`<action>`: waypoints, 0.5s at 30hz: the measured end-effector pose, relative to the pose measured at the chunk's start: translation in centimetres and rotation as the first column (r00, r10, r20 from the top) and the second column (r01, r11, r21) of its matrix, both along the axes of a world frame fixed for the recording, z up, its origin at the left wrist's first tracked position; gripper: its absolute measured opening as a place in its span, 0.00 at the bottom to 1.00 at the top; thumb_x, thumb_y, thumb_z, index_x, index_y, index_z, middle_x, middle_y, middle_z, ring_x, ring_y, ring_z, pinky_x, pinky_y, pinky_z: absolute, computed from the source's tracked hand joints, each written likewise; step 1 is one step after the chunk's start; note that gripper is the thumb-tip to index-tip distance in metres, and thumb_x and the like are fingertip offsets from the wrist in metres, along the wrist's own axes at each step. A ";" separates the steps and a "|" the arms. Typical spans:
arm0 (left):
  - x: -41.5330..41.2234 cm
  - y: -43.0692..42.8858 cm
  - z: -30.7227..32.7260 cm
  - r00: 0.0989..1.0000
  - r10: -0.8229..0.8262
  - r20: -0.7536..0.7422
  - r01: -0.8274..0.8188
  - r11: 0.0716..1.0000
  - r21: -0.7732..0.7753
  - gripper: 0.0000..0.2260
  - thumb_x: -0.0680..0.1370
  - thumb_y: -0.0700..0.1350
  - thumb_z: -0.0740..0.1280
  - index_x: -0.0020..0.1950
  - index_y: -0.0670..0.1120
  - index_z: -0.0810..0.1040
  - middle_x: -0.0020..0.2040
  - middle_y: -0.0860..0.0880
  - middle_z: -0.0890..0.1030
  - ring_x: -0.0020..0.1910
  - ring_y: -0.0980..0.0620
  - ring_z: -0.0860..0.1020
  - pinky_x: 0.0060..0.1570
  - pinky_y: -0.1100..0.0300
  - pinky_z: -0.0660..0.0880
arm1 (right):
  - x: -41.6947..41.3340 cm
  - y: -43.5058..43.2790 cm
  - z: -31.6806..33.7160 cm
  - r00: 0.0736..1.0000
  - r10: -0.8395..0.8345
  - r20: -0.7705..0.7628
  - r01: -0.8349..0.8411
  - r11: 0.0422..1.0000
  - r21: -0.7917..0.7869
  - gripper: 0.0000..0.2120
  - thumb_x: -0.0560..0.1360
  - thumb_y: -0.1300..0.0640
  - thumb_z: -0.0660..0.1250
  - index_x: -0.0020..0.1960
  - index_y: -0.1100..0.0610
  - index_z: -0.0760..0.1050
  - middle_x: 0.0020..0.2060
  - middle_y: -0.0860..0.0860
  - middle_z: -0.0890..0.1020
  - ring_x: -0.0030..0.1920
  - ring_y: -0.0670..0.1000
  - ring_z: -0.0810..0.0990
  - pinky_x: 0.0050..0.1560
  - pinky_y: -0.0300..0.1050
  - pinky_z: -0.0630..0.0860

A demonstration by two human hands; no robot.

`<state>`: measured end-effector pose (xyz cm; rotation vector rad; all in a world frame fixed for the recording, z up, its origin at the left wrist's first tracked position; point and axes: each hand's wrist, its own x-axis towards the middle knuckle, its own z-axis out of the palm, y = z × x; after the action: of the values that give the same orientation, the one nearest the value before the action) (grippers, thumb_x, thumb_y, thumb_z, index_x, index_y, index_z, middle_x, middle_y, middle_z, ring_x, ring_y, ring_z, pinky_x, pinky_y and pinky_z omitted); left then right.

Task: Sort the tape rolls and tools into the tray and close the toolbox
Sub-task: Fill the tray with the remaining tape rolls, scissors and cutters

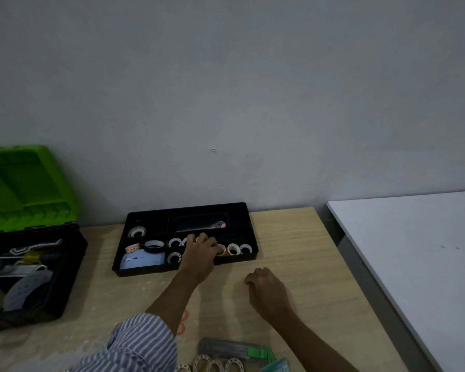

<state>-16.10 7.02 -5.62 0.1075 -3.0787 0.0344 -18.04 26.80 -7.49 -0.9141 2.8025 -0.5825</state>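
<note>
Tape rolls (215,365) and a green-tipped tool (235,349) lie loose at the near edge of the table (306,253), nearest the right hand (267,292), which rests loosely curled and empty. Farther off, the left hand (200,255) curls among rolls in the tray (188,207); any grip is hidden.

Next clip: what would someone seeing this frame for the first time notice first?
The bright green plastic toolbox lid standing open at the far left stands out against the dim scene. At centre, the left hand reaches into the black compartmented plastic tray among small white tape rolls, while the right hand rests loosely curled on the light wooden table.
</note>
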 end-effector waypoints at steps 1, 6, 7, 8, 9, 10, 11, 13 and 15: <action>0.0 0.0 0.1 1.000 -0.010 -0.017 0.010 1.000 -0.010 0.18 0.76 0.37 0.60 0.64 0.50 0.75 0.63 0.49 0.75 0.63 0.47 0.69 0.63 0.49 0.60 | 0.0 0.0 0.0 1.000 -0.002 0.002 0.002 1.000 0.001 0.16 0.76 0.62 0.57 0.60 0.56 0.78 0.55 0.53 0.80 0.57 0.53 0.76 0.54 0.46 0.75; -0.1 0.4 0.1 0.995 -0.094 -0.037 0.093 0.995 -0.034 0.20 0.75 0.37 0.61 0.66 0.49 0.73 0.65 0.48 0.73 0.63 0.45 0.70 0.64 0.45 0.62 | 0.1 -0.1 0.0 1.000 -0.009 -0.008 0.009 1.000 0.001 0.16 0.76 0.63 0.57 0.60 0.57 0.78 0.55 0.53 0.80 0.56 0.52 0.76 0.52 0.45 0.75; -0.1 0.5 0.0 0.995 -0.100 -0.017 0.100 0.994 -0.036 0.20 0.76 0.37 0.60 0.67 0.50 0.72 0.66 0.48 0.71 0.64 0.45 0.69 0.65 0.45 0.60 | 0.1 -0.1 0.0 1.000 -0.007 -0.008 0.007 1.000 0.003 0.16 0.76 0.63 0.57 0.60 0.57 0.78 0.55 0.53 0.80 0.57 0.52 0.75 0.52 0.45 0.75; -0.1 0.5 -0.1 0.995 -0.097 -0.007 0.097 0.995 -0.034 0.21 0.76 0.37 0.59 0.67 0.50 0.72 0.67 0.48 0.71 0.65 0.46 0.68 0.66 0.45 0.59 | 0.0 -0.1 0.0 1.000 -0.006 -0.007 0.006 1.000 0.005 0.16 0.76 0.63 0.57 0.60 0.57 0.78 0.55 0.53 0.80 0.57 0.52 0.75 0.53 0.45 0.75; -0.2 0.5 -0.1 0.996 -0.091 -0.001 0.091 0.995 -0.031 0.21 0.76 0.37 0.59 0.68 0.50 0.71 0.67 0.49 0.70 0.65 0.46 0.68 0.66 0.45 0.58 | 0.0 -0.1 0.0 1.000 -0.006 -0.005 0.006 1.000 0.005 0.16 0.76 0.63 0.57 0.60 0.57 0.78 0.56 0.53 0.80 0.57 0.52 0.75 0.53 0.44 0.75; -0.2 0.4 -0.2 0.996 -0.089 0.006 0.089 0.996 -0.028 0.21 0.76 0.37 0.59 0.68 0.50 0.71 0.67 0.49 0.70 0.66 0.46 0.67 0.66 0.45 0.58 | 0.0 -0.1 0.0 1.000 -0.006 -0.003 0.006 1.000 0.006 0.16 0.76 0.63 0.57 0.60 0.57 0.78 0.55 0.53 0.80 0.57 0.52 0.75 0.53 0.44 0.75; -0.2 0.4 -0.3 0.995 -0.094 0.013 0.094 0.995 -0.030 0.21 0.76 0.37 0.59 0.68 0.51 0.71 0.67 0.49 0.70 0.66 0.46 0.67 0.66 0.45 0.57 | 0.0 -0.1 0.0 1.000 -0.008 -0.002 0.008 1.000 0.006 0.16 0.76 0.63 0.57 0.60 0.57 0.78 0.55 0.53 0.80 0.56 0.52 0.76 0.52 0.45 0.75; -0.1 0.4 -0.2 0.995 -0.102 0.016 0.103 0.994 -0.034 0.21 0.76 0.38 0.59 0.69 0.51 0.71 0.67 0.49 0.70 0.66 0.46 0.67 0.66 0.45 0.57 | 0.0 -0.1 0.0 1.000 -0.012 -0.001 0.012 1.000 0.002 0.16 0.76 0.62 0.57 0.59 0.57 0.78 0.55 0.53 0.80 0.55 0.52 0.76 0.52 0.45 0.75; -0.1 0.4 0.1 0.995 -0.097 -0.014 0.097 0.995 -0.022 0.21 0.76 0.38 0.59 0.69 0.50 0.71 0.66 0.49 0.71 0.64 0.46 0.68 0.65 0.45 0.58 | 0.0 -0.1 0.0 1.000 -0.011 0.003 0.011 1.000 0.016 0.16 0.76 0.62 0.57 0.59 0.57 0.78 0.55 0.53 0.80 0.55 0.52 0.76 0.52 0.45 0.75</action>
<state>-16.18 7.45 -5.52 -0.0429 -3.0629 0.0614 -18.03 26.69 -7.45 -0.8949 2.8073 -0.5617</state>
